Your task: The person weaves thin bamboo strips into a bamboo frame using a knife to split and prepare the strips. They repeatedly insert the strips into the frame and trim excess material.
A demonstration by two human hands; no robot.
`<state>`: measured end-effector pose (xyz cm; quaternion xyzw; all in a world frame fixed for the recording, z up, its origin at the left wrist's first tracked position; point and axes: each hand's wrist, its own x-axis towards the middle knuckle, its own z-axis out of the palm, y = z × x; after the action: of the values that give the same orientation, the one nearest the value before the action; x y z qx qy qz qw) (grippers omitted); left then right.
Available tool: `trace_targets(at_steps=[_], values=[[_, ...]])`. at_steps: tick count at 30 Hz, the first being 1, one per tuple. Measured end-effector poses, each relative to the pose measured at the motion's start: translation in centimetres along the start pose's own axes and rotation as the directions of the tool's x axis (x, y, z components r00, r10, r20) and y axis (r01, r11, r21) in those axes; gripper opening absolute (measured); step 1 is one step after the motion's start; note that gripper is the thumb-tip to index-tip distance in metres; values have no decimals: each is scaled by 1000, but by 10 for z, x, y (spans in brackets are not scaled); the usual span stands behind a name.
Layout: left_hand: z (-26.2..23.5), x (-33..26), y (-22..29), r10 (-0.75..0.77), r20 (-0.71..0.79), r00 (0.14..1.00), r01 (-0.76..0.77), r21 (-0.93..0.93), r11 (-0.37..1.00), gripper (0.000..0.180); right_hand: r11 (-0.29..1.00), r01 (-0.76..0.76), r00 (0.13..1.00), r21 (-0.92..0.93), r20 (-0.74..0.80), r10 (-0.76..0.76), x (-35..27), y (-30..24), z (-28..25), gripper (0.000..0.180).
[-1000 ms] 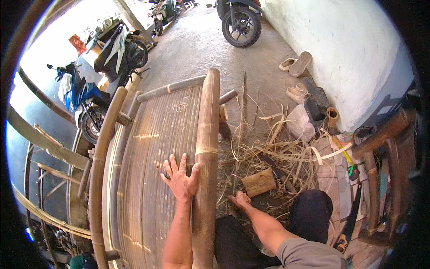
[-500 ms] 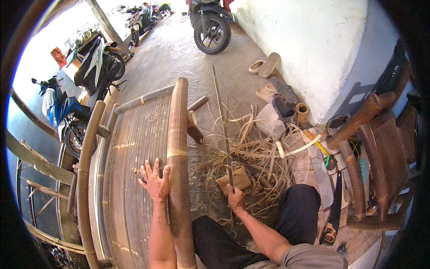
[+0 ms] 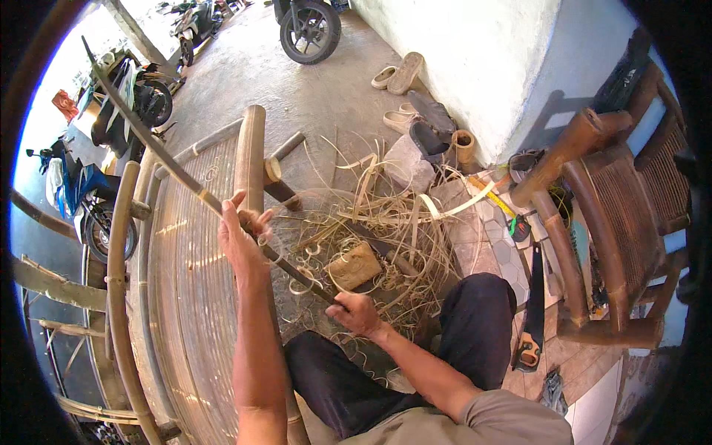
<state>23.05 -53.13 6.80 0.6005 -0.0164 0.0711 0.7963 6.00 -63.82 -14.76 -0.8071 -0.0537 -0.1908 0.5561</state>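
A long dark rattan strip (image 3: 148, 133) runs from the upper left down to my lap. My left hand (image 3: 241, 237) grips it near the middle, above a thick bamboo pole (image 3: 251, 159) that frames a woven bamboo panel (image 3: 189, 282). My right hand (image 3: 357, 311) holds the strip's lower end just above my knee. A small wooden block (image 3: 354, 265) lies in a heap of pale rattan shavings (image 3: 386, 215) in front of my right hand.
A handsaw (image 3: 531, 311) lies on the tiled floor at right beside a dark wooden chair (image 3: 615, 215). Sandals (image 3: 404, 74) and a grey stone (image 3: 408, 165) lie by the white wall. Motorbikes (image 3: 126, 104) stand at upper left, and a wheel (image 3: 308, 30) at top.
My left hand has lifted off the panel and closed on the long strip. My right hand has risen from the shavings with the strip's lower end.
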Motion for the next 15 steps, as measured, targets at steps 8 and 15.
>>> trace_targets(at_steps=[8, 15], values=[[-35, 2, 16, 182, -138, 973, -145, 242, 959, 47, 441, -733, 631, -518, -275, 725, 20, 146, -66, 49], [-77, 22, 26, 221, -316, 923, -196, 109, 975, 40, 303, -643, 457, -704, -35, 889, 17, 157, -66, 76]])
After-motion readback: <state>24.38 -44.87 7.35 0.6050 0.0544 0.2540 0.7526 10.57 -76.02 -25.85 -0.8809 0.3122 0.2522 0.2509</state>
